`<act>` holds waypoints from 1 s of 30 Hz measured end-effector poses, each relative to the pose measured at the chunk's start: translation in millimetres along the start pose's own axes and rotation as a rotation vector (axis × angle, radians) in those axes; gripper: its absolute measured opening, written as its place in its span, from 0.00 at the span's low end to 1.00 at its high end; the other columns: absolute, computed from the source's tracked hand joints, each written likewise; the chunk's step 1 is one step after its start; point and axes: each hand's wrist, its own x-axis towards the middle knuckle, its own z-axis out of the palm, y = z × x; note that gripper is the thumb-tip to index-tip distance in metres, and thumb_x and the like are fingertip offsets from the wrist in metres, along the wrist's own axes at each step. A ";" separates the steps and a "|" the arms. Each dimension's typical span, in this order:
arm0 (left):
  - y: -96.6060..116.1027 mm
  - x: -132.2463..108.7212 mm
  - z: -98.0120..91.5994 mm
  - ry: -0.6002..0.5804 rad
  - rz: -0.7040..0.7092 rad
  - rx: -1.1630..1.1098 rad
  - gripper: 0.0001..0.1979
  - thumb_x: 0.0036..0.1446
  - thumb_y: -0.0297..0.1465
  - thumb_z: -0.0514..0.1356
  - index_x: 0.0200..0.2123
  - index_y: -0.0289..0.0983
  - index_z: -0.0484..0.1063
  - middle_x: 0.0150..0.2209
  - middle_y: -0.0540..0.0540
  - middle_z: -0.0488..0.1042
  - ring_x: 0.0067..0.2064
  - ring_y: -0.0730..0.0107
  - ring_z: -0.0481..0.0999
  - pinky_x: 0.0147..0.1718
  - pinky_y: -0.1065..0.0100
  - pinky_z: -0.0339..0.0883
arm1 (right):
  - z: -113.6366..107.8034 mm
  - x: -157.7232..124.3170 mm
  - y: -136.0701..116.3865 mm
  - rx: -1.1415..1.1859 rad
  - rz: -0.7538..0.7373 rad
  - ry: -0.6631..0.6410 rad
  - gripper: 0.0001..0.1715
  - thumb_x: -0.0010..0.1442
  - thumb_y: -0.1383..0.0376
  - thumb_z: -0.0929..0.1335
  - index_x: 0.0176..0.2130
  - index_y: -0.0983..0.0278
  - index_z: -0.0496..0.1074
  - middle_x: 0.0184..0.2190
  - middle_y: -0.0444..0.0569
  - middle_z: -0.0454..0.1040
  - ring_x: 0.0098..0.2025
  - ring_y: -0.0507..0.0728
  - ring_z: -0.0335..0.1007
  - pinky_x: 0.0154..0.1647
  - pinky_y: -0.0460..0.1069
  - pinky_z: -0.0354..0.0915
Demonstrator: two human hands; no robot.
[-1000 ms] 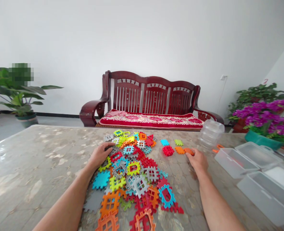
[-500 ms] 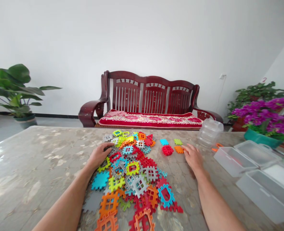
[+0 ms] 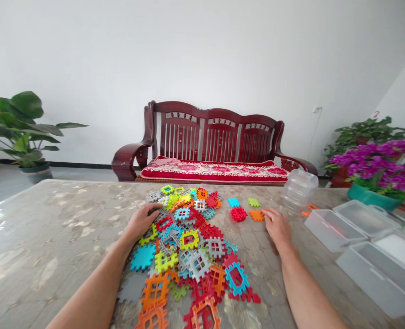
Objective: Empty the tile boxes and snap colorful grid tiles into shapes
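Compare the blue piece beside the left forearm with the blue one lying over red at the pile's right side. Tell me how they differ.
The left blue piece is a solid panel; the right blue piece is a frame around a large opening, with red showing through.
The left blue piece sits at the left edge of the pile; the right blue piece sits at its right edge, nearer the person.
Both are blue with notched, toothed edges.
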 end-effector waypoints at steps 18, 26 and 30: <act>-4.9 0.2 2.1 -0.003 0.006 -0.001 0.22 0.52 0.41 0.54 0.47 0.40 0.77 0.49 0.44 0.79 0.52 0.58 0.75 0.56 0.60 0.65 | -2.5 1.5 -7.3 0.119 -0.006 0.126 0.22 0.62 0.64 0.60 0.45 0.63 0.80 0.50 0.54 0.78 0.51 0.62 0.72 0.57 0.56 0.64; -0.8 -1.0 1.3 -0.001 -0.011 -0.013 0.21 0.51 0.39 0.55 0.47 0.41 0.77 0.49 0.45 0.79 0.52 0.59 0.75 0.57 0.60 0.64 | -16.7 -11.3 -75.6 0.613 -0.301 0.143 0.16 0.59 0.59 0.64 0.36 0.60 0.80 0.37 0.51 0.82 0.40 0.59 0.77 0.45 0.51 0.70; 1.2 -1.0 0.9 -0.008 -0.005 -0.009 0.22 0.51 0.39 0.54 0.47 0.40 0.77 0.49 0.44 0.79 0.52 0.59 0.75 0.57 0.60 0.64 | -27.8 -27.4 -119.5 0.674 -0.435 -0.114 0.14 0.59 0.61 0.66 0.37 0.60 0.80 0.35 0.49 0.82 0.35 0.57 0.76 0.40 0.50 0.70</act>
